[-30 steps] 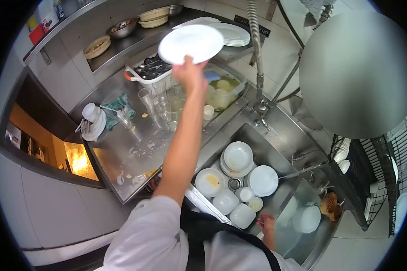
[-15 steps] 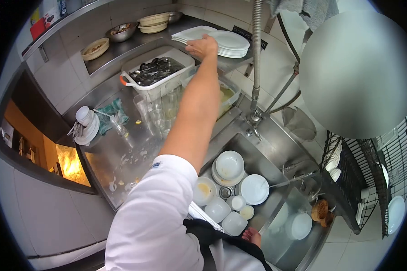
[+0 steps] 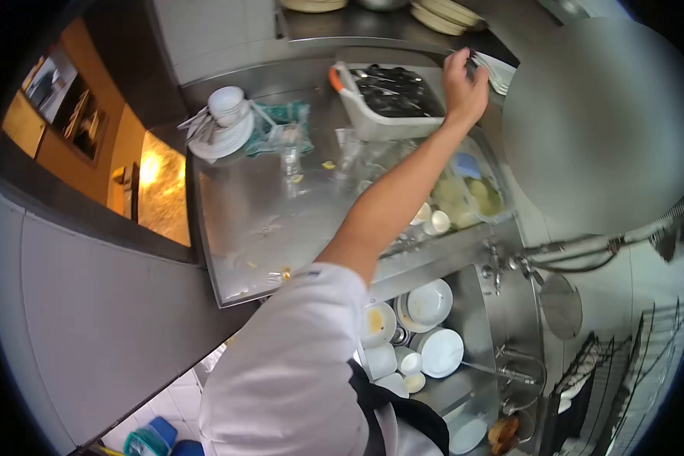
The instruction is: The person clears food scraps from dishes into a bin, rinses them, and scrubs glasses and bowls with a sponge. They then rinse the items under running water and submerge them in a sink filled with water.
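My left hand (image 3: pixel 465 90) is stretched out over the far right corner of a white tub (image 3: pixel 391 129) full of dark cutlery (image 3: pixel 399 90). Its fingers and thumb are curled around something dark and thin that I cannot make out. Just behind the hand, white plates (image 3: pixel 499 74) stand on the shelf, partly hidden. Under my forearm is a clear container (image 3: pixel 501 201) with yellowish contents, and small white cups (image 3: pixel 437 222) sit beside it. My right hand is out of view.
Stacked dirty dishes (image 3: pixel 226 125) and a green cloth (image 3: pixel 285 125) lie on the steel counter (image 3: pixel 243 205). White bowls (image 3: pixel 430 302) fill the sink (image 3: pixel 475 304). A tap (image 3: pixel 492 270) and dish racks (image 3: pixel 631 380) are at right. Beige dishes (image 3: pixel 441 17) stand on the shelf.
The view has turned, bringing in more of the left side and the floor. My left hand has come off the plate stack, its fingers now curled. My right hand has left the view.
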Demonstrator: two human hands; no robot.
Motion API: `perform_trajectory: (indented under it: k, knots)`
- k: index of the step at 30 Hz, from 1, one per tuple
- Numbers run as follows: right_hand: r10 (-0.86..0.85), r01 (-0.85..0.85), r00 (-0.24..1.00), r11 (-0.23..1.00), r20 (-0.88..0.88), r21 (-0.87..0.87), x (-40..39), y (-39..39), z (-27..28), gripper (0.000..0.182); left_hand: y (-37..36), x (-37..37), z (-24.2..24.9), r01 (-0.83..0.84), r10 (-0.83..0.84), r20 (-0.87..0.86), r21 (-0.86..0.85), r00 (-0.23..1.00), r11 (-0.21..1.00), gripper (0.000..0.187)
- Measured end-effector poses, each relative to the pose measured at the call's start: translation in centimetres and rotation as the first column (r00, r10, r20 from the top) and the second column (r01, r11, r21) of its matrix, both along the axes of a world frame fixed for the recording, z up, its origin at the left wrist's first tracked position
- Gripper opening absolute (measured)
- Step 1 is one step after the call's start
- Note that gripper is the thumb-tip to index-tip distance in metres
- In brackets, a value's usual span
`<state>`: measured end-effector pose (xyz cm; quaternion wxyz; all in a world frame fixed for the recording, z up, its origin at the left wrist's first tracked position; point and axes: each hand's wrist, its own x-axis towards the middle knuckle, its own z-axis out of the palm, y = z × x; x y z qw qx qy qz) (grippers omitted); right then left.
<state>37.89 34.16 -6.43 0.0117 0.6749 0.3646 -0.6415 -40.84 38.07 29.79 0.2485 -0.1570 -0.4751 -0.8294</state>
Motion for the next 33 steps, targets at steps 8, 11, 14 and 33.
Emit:
perform_trajectory:
  k: [8,11,14,33]
  knots:
    - [0.210,-0.213,0.977,0.975,-0.047,-0.058,-5.5,3.7,0.5,0.027,-34.8,-8.2,-17.8,-0.708,0.782,-0.166,-0.566,0.601,0.424,0.024]
    - [0.221,-0.231,0.969,0.969,-0.114,-0.084,-6.8,4.3,-0.3,0.028,-41.7,-17.9,-19.9,-0.504,0.879,-0.049,-0.833,0.475,0.226,0.044]
    - [0.234,-0.270,0.931,0.958,-0.279,-0.098,-6.6,5.4,-1.2,0.029,-46.1,-24.0,-22.0,0.036,0.877,0.271,-0.959,0.396,0.280,0.052]
    - [0.274,-0.303,0.904,0.952,0.327,0.041,-10.1,-2.2,5.0,0.033,-50.4,-31.1,-21.7,0.483,0.754,0.388,-0.869,0.530,0.107,0.077]
